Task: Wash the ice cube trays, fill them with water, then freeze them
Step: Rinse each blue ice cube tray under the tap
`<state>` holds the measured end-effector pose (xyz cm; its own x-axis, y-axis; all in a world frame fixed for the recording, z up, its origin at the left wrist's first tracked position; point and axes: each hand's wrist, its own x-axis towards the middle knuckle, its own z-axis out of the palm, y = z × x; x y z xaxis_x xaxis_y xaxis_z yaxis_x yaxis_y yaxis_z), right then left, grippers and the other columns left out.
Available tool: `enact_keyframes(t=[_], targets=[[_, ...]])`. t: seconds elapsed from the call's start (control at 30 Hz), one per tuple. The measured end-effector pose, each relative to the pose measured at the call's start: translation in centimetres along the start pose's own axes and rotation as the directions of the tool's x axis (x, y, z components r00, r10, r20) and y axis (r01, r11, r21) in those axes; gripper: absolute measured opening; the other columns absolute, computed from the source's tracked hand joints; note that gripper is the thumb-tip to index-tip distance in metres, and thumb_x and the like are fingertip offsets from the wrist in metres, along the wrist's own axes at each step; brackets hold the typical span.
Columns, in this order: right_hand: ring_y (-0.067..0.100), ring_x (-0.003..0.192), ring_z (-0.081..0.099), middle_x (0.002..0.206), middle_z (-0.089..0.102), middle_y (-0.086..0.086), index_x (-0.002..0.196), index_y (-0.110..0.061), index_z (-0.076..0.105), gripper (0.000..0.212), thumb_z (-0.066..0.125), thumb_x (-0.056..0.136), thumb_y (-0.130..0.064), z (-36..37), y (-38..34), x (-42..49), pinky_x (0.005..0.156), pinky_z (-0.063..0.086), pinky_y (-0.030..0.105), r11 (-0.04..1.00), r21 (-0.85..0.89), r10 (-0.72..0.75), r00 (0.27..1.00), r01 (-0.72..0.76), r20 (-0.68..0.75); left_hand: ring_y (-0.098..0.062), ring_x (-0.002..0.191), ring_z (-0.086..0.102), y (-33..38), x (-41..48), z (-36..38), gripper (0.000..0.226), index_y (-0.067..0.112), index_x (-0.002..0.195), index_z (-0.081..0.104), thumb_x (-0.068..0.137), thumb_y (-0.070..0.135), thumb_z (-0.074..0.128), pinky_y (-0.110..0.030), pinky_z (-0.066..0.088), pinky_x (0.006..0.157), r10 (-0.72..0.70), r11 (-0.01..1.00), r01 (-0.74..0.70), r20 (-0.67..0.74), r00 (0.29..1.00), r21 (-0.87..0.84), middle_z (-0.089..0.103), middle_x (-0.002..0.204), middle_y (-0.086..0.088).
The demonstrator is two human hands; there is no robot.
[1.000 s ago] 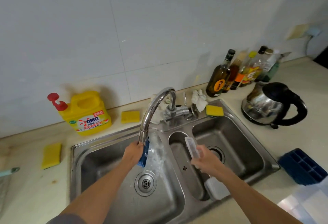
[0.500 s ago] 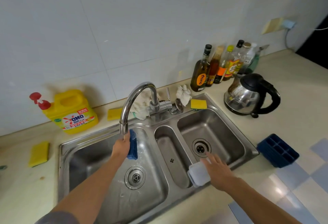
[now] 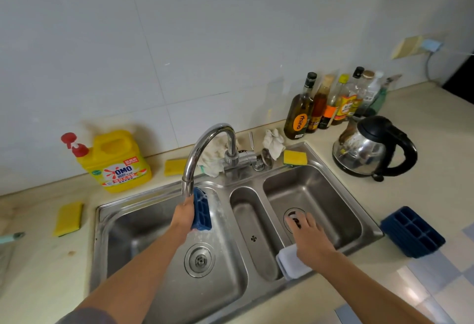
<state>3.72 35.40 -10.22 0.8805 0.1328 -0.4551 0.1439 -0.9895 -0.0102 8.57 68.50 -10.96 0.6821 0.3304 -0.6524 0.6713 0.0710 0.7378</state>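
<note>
1. While my left hand (image 3: 182,218) is gripping a blue ice cube tray (image 3: 202,212) on edge just under the tap (image 3: 207,141), its fingers are clamping the tray's side over the left basin of the sink (image 3: 123,234).
2. My right hand (image 3: 310,240) is hovering, fingers (image 3: 305,221) straight and apart, over a white tray (image 3: 288,263) at the sink's front rim.
3. Another blue tray (image 3: 413,231) is sitting on the table (image 3: 436,170).

dark blue ice tray (image 3: 202,211); yellow detergent jug (image 3: 116,162); black-handled kettle (image 3: 369,147)
</note>
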Motion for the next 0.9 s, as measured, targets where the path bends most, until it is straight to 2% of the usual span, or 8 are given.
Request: enact_keyframes(t=[0.13,0.23,0.3,0.4,0.5,0.6,0.77,0.9], targets=[[0.028,0.148,0.028,0.155,0.033,0.007,0.155,-0.02,0.027,0.071,0.059,0.092,-0.008,-2.6,-4.3,2.0,0.118,0.033,0.04,0.971,0.17,-0.143,0.978,0.168,-0.149,-0.028,0.084,0.072,0.2,-0.6,-0.5,0.032,0.017,0.104,0.065,0.099,0.046,0.051,-0.032,0.055,0.059,-0.025,0.988,0.038,0.086,0.996,-0.15,0.074,0.096,-0.011],[0.02,0.142,0.04,0.152,0.044,0.002,0.153,-0.018,0.038,0.059,0.058,0.098,-0.023,-4.5,-8.9,3.2,0.116,0.034,0.034,0.886,0.397,-0.189,0.968,0.241,-0.165,-0.032,0.095,0.072,0.0,-1.0,-1.4,0.039,0.018,0.108,0.067,0.099,0.052,0.05,-0.04,0.059,0.072,-0.003,0.952,0.055,0.169,0.986,-0.3,0.076,0.104,-0.014],[0.017,0.132,0.052,0.139,0.056,-0.003,0.144,-0.02,0.049,0.051,0.059,0.097,-0.035,-5.3,-11.9,3.6,0.108,0.042,0.032,0.813,0.53,-0.192,0.971,0.239,-0.143,-0.033,0.1,0.072,-0.2,-1.0,-1.9,0.052,0.016,0.116,0.068,0.1,0.059,0.043,-0.044,0.058,0.082,0.009,0.916,0.081,0.223,0.975,-0.392,0.076,0.107,-0.014],[0.015,0.111,0.064,0.124,0.064,-0.003,0.132,-0.02,0.056,0.04,0.059,0.098,-0.04,-5.6,-15.7,4.2,0.091,0.052,0.031,0.695,0.706,-0.182,0.983,0.14,-0.016,-0.034,0.1,0.071,-0.4,-0.6,-2.8,0.06,0.011,0.123,0.067,0.103,0.055,0.031,-0.047,0.056,0.086,0.033,0.87,0.127,0.313,0.949,-0.476,0.073,0.115,-0.02],[0.018,0.09,0.072,0.112,0.072,0.007,0.122,-0.014,0.06,0.032,0.06,0.101,-0.038,-5.5,-17.9,4.4,0.086,0.06,0.04,0.464,0.882,-0.177,0.966,-0.086,0.188,-0.032,0.098,0.072,-0.8,-0.4,-3.3,0.059,0.011,0.119,0.068,0.102,0.052,0.03,-0.044,0.055,0.084,0.042,0.853,0.159,0.369,0.928,-0.497,0.072,0.116,-0.02],[0.032,0.089,0.075,0.106,0.075,0.02,0.118,-0.007,0.062,0.022,0.057,0.105,-0.024,-5.5,-18.9,4.5,0.082,0.061,0.04,0.282,0.929,-0.223,0.926,-0.238,0.304,-0.032,0.102,0.07,-1.6,0.1,-3.4,0.06,0.009,0.123,0.068,0.1,0.052,0.033,-0.047,0.051,0.094,0.059,0.827,0.184,0.407,0.912,-0.532,0.07,0.12,-0.021],[0.031,0.078,0.07,0.102,0.074,0.028,0.118,0.002,0.064,0.019,0.055,0.102,-0.005,-6.0,-18.3,6.4,0.073,0.059,0.037,0.316,0.924,-0.162,0.947,-0.216,0.276,-0.037,0.11,0.066,-1.9,0.3,-3.4,0.051,0.012,0.118,0.073,0.096,0.046,0.042,-0.055,0.045,0.106,0.094,0.851,0.101,0.339,0.936,-0.516,0.071,0.121,-0.019],[0.024,0.073,0.074,0.086,0.077,0.011,0.103,-0.007,0.071,0.011,0.063,0.099,-0.013,-7.1,-16.7,8.0,0.069,0.063,0.032,0.509,0.86,-0.141,0.981,-0.041,0.13,-0.036,0.111,0.067,-2.6,0.6,-3.7,0.056,0.012,0.12,0.068,0.103,0.051,0.032,-0.046,0.053,0.089,0.008,0.808,0.132,0.234,0.972,-0.574,0.074,0.114,-0.016]])
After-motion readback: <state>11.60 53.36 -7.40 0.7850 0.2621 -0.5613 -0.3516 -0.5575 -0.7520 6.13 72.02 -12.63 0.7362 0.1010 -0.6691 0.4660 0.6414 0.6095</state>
